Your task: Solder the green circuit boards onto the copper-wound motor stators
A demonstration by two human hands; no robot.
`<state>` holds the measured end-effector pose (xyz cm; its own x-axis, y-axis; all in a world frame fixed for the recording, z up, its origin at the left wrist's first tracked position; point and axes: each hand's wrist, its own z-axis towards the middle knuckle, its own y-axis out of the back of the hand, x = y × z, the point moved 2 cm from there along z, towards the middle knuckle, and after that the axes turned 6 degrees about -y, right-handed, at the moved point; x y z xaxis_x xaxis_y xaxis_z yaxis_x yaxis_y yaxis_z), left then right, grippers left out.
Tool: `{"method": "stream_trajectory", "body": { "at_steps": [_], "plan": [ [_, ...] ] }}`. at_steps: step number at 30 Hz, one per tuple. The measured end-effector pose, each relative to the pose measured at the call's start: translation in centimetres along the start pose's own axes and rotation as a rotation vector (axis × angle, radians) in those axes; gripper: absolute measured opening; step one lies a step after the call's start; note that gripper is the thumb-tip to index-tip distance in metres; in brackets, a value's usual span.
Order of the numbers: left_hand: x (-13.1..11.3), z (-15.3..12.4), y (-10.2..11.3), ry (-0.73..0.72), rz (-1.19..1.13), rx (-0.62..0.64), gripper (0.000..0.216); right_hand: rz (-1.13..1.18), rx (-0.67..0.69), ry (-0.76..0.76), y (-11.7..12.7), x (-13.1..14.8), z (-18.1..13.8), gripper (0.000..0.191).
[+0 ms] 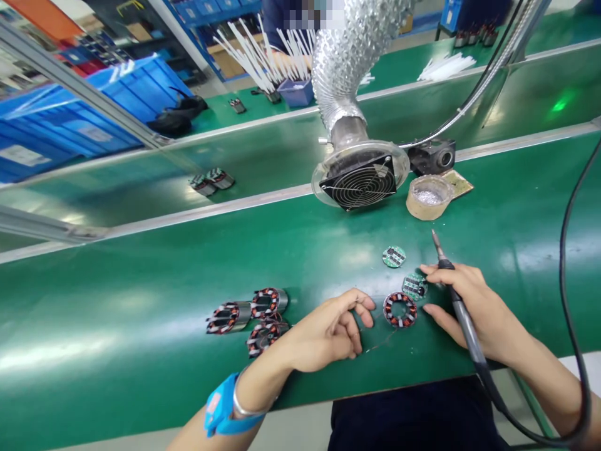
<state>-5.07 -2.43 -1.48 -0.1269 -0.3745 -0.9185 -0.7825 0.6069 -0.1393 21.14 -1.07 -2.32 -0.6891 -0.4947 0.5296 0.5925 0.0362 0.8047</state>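
Note:
My right hand (479,307) grips a soldering iron (462,319), its tip pointing up and away from me. The thumb and fingertips of that hand are around a round green circuit board (415,286), with the index finger at its edge. Just below the board a motor stator (400,310) with copper windings lies on the bench, and thin wires trail from it to the left. Beside these wires is my left hand (335,329), its fingers curled; whatever they pinch is hidden or too small to name. Another round circuit board (394,256) lies farther back.
Three stators (263,319) stand left of my left hand. A fume extractor (361,178) hangs over the bench's back edge, beside a round tub (428,197) and an iron holder (434,156). Across the conveyor (272,163), a person works behind white sticks (253,59). The iron's cable (568,282) loops right.

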Motion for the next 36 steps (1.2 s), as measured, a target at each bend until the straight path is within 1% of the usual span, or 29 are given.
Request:
{"method": "stream_trajectory", "body": {
  "at_steps": [2,5,7,10,13,15,17,18,21,22,23,24,26,28,30,32,34,36],
  "plan": [
    [0.6,0.6,-0.1,-0.025,-0.119,-0.034,0.042,-0.025,0.019,0.017,-0.3,-0.1,0.6,0.033],
    [1.5,1.5,-0.3,-0.049,-0.191,-0.117,0.029,-0.063,0.030,0.086,-1.0,-0.2,1.2,0.031],
    [1.8,1.9,-0.4,-0.061,-0.205,-0.154,0.027,-0.089,-0.023,0.117,-1.0,-0.4,1.2,0.030],
    [1.7,2.2,-0.3,-0.074,-0.222,-0.217,0.030,-0.088,-0.147,0.095,-0.5,-1.0,0.9,0.033],
    [1.4,2.2,-0.2,-0.090,-0.243,-0.316,0.034,-0.037,-0.220,0.087,-0.1,-1.0,0.7,0.035],
    [1.2,2.3,-0.2,-0.093,-0.249,-0.341,0.037,0.017,-0.261,0.107,0.0,-0.8,0.5,0.035],
    [1.1,2.3,-0.3,-0.089,-0.236,-0.340,0.039,0.073,-0.268,0.118,0.2,-0.6,0.3,0.033],
    [1.1,2.3,-0.4,-0.086,-0.225,-0.337,0.039,0.091,-0.238,0.115,0.3,-0.6,0.1,0.032],
    [1.1,2.3,-0.5,-0.083,-0.201,-0.325,0.039,0.102,-0.073,0.079,0.8,-0.9,-0.6,0.033],
    [1.1,2.3,-0.6,-0.084,-0.189,-0.320,0.038,0.097,-0.056,0.065,1.1,-1.0,-0.9,0.033],
    [1.1,2.3,-0.6,-0.086,-0.173,-0.316,0.036,0.083,-0.079,0.047,1.4,-1.1,-1.1,0.034],
    [1.1,2.3,-0.7,-0.087,-0.155,-0.312,0.034,0.054,-0.130,0.024,1.6,-1.1,-1.3,0.033],
    [1.1,2.3,-0.7,-0.084,-0.120,-0.302,0.029,-0.056,-0.264,-0.044,1.7,-1.0,-1.6,0.033],
    [1.1,2.3,-0.8,-0.071,-0.096,-0.287,0.026,-0.203,-0.323,-0.118,1.2,-0.9,-1.6,0.041],
    [1.2,2.3,-0.7,-0.057,-0.076,-0.272,0.025,-0.324,-0.303,-0.174,0.3,-0.9,-1.3,0.048],
    [1.3,2.2,-0.7,-0.054,-0.049,-0.263,0.024,-0.372,-0.271,-0.211,-0.3,-0.9,-1.1,0.044],
    [1.4,2.2,-0.8,-0.052,-0.027,-0.250,0.026,-0.327,-0.259,-0.221,-0.3,-0.9,-1.0,0.035],
    [1.5,2.2,-1.1,-0.039,-0.054,-0.216,0.032,-0.175,-0.216,-0.218,0.3,-0.7,-0.8,0.033]
  ]
}}
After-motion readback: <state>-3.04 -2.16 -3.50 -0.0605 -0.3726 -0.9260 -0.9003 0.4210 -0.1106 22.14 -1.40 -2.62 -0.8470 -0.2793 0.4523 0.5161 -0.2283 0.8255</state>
